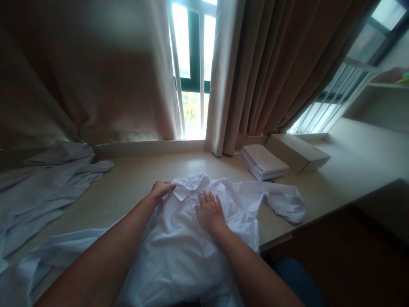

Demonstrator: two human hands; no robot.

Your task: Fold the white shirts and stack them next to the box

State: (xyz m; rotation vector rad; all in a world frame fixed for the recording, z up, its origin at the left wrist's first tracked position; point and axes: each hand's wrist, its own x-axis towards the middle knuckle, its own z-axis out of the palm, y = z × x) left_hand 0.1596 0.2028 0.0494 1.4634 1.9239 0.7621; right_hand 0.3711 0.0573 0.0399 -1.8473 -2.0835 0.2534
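A white long-sleeved shirt (179,243) lies spread over the tabletop, front up, with its collar (191,183) toward the window. At the shoulder left of the collar, my left hand (161,189) is closed on the cloth, thumb near the collar tip. My right hand (210,209) lies flat on the shirt's chest just below the collar, fingers stretched out. One sleeve (284,200) reaches out to the right with its cuff bent toward the table edge. The other sleeve runs left, partly hidden under my left forearm. Wrinkles cross the shirt's body.
A stack of folded white shirts (263,162) sits at the back right beside a cardboard box (298,152). Crumpled white clothes (47,183) lie at the left. Curtains (223,85) hang along the table's back edge before a window. The table (134,170) ends at the right front.
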